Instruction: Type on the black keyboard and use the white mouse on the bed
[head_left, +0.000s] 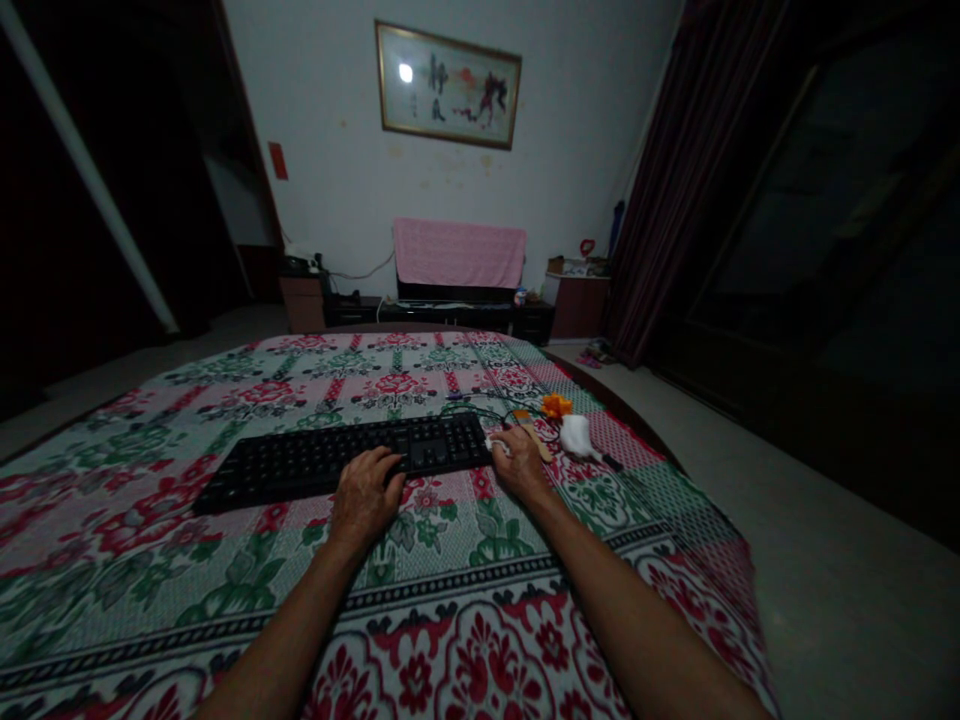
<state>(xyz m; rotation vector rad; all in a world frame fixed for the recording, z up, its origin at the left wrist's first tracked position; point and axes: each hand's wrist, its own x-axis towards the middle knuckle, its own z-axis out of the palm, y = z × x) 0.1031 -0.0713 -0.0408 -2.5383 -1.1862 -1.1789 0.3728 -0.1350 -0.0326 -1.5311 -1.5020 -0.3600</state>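
A black keyboard (337, 458) lies across a bed covered with a red and green floral bedspread (225, 580). My left hand (365, 497) rests at the keyboard's near edge, fingers curled onto the keys and holding nothing. My right hand (519, 462) sits just past the keyboard's right end, closed around a small white object that I cannot make out. A brush-like tool with a pale handle (537, 438) lies right beside that hand. A white cloth (577, 436) and a small orange thing (556, 405) lie a little further right, with a dark cable (487, 408) looping behind.
The bed's right edge (675, 470) drops to a pale floor (825, 590). Against the far wall stands a low TV cabinet with a pink cloth (459, 254) draped over it, under a framed picture (448, 85). Dark curtains (652, 200) hang on the right.
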